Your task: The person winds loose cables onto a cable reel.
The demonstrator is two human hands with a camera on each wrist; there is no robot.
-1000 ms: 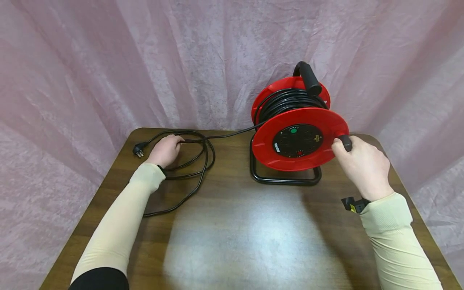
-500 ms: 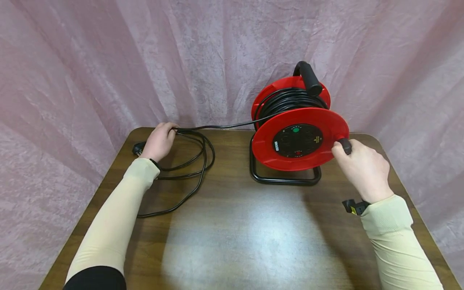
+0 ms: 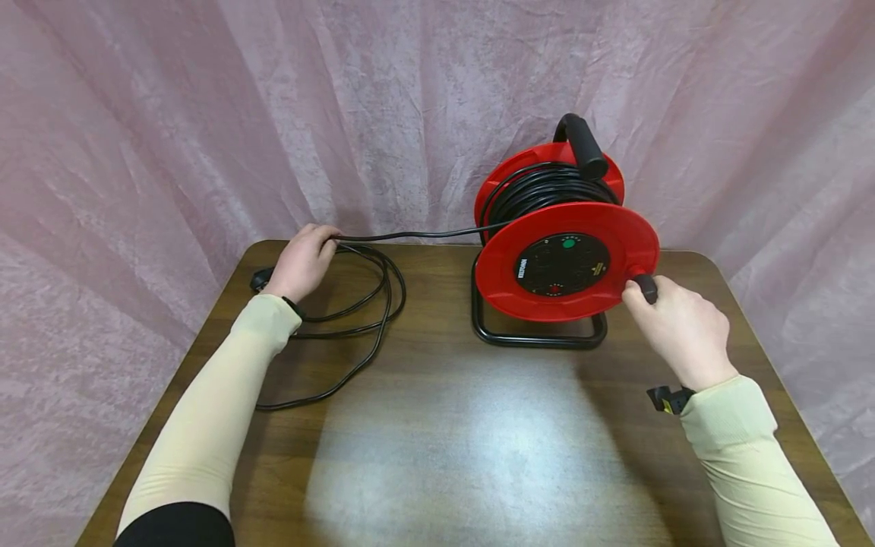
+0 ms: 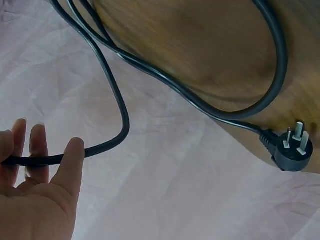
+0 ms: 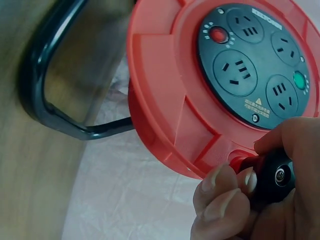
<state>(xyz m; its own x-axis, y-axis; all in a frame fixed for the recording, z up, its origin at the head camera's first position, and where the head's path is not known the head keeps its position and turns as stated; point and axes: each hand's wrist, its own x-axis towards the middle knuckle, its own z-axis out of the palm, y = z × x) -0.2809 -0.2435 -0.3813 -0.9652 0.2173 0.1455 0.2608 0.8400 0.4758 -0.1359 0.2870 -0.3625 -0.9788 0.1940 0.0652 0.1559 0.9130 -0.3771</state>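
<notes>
A red cable reel (image 3: 506,292) with black cable wound on its drum stands at the back right of the table. My right hand (image 3: 683,327) grips the black crank knob (image 5: 272,177) on the reel's front disc, fingers curled round it in the right wrist view. At the back left, my left hand (image 3: 301,262) holds the black cable (image 3: 417,235), which runs from there to the drum. In the left wrist view that cable passes between the thumb and fingers. Loose loops of cable (image 3: 355,370) lie beside this hand. The three-pin plug (image 4: 292,150) sits at the table's left edge.
A black tube stand (image 3: 540,342) carries the reel, with a carrying handle (image 3: 584,148) on top. Sockets, a red button (image 5: 218,34) and a green button (image 5: 299,80) face forward. Behind the wooden table (image 3: 444,456) hangs a pink curtain (image 3: 383,99).
The reel disc has turned a little clockwise, and the right hand on the knob has moved slightly down and left. My left hand has shifted back and left, lifting the cable running to the drum.
</notes>
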